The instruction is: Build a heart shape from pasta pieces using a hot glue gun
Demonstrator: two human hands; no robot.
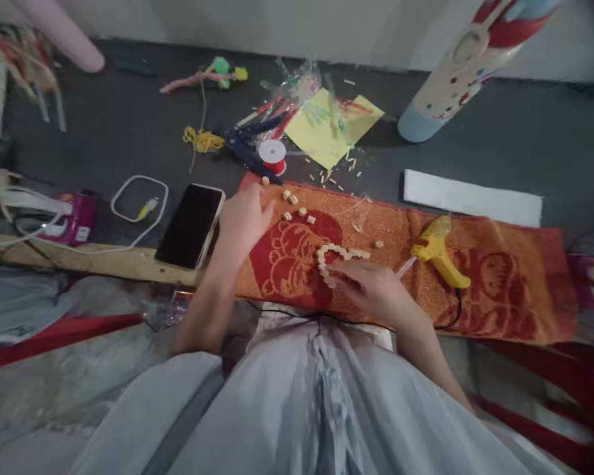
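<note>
Nearest the person's lap, the right hand [376, 290] lies palm down on an orange-red towel [499, 284], its fingertips [344, 272] pinching the lower edge of a small heart outline [334, 260] made of pale little blocks glued end to end. That heart sits on the towel's dark red printed patch, just left of the right hand. Just to the right of this hand, a yellow glue gun [438, 254] rests on the towel with its nozzle pointing toward the hand, close but not touching.

Off to the left, the left hand [242, 221] rests at the towel's left end, fingers loosely curled downward; whether it grips anything cannot be told. Just beyond its fingertips lie several loose pale blocks [297, 208] scattered on the towel. Directly left of this hand, a dark smartphone [192, 225] lies screen up, partly on a wooden plank [79, 258].

Farther from the left hand, a red spool of thread [273, 155] stands beside blue-handled cutters [247, 142], with a tangle of yellow string [202, 139] to their left. Beyond the right hand lies a yellow paper sheet [327, 132] with more block offcuts beside it, on the dark floor [129, 125]. Far right of it, a white strip [472, 198] lies beyond the towel's far edge, and a decorated white bottle [455, 72] leans behind it.
</note>
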